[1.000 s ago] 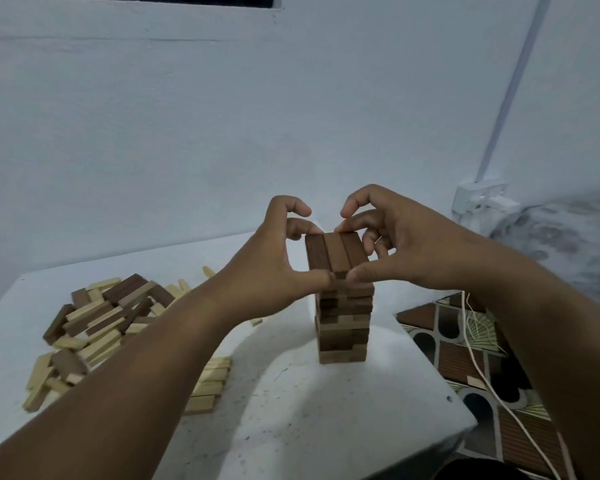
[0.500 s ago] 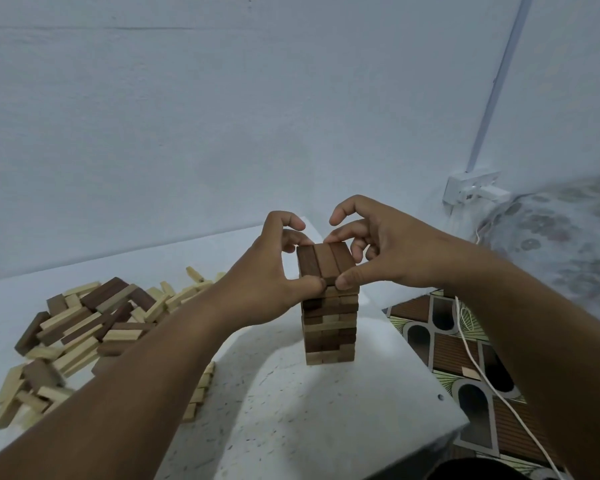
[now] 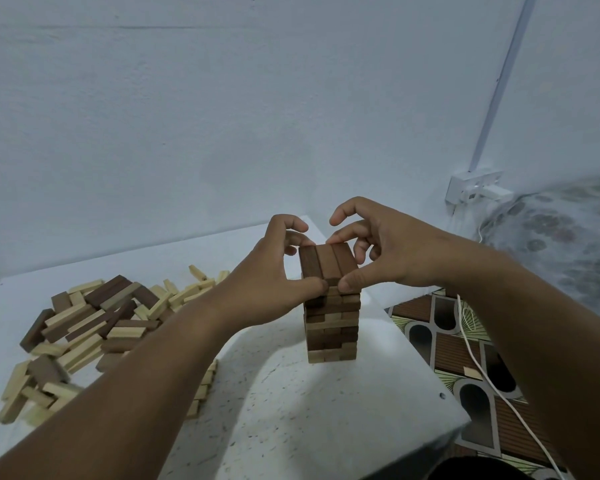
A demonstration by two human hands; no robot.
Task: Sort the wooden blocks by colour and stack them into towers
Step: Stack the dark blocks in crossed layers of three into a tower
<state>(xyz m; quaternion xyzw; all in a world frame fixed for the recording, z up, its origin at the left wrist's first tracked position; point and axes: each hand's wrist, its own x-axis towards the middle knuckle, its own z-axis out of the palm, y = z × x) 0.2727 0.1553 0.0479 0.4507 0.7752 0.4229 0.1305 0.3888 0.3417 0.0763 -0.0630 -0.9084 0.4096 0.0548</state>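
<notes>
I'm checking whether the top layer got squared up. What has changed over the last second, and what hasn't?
Little changed. Both hands stay on the top layer of dark blocks: the left hand and right hand keep their thumbs pressed to its near end, fingers curled over the far end. Nothing was picked up or let go. The tower and the loose pile look unchanged; only the camera view shifted.

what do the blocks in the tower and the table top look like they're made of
Tower: wood by the look, dark brown and pale layers with faint grain lines, matt and unpainted. Top layer: three dark blocks, smooth with a slight sheen. Table: hard white top with fine dark speckles, possibly laminate or stone-look board; the picture cannot settle which.
</notes>
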